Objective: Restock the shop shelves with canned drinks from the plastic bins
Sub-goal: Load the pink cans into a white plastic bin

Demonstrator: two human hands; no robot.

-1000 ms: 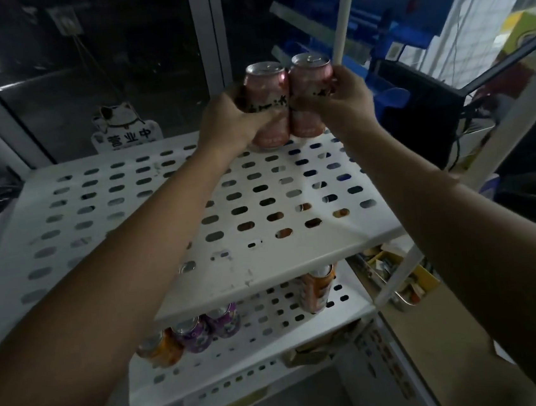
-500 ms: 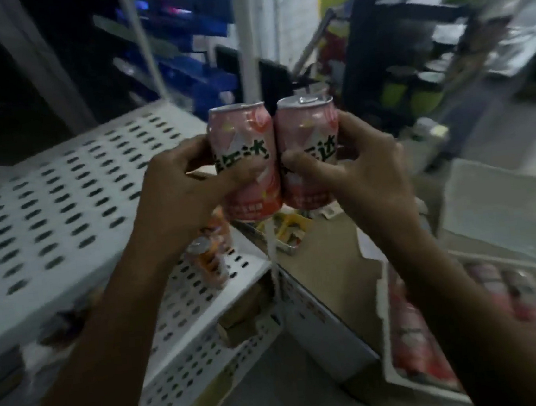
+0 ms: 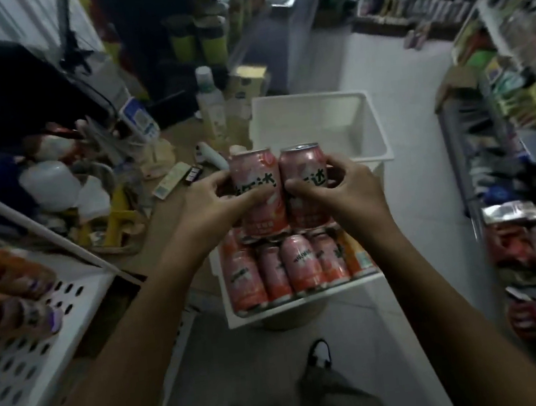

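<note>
Two cans leave the shelf

Gone from the white perforated metal shelf (image 3: 21, 354) left of the white plastic bin (image 3: 304, 305), two upright pink aluminium drink cans (image 3: 259, 197) touch above that bin, unshelved: left hand (image 3: 214, 208) grasps one, right hand (image 3: 341, 191) the other.
</note>
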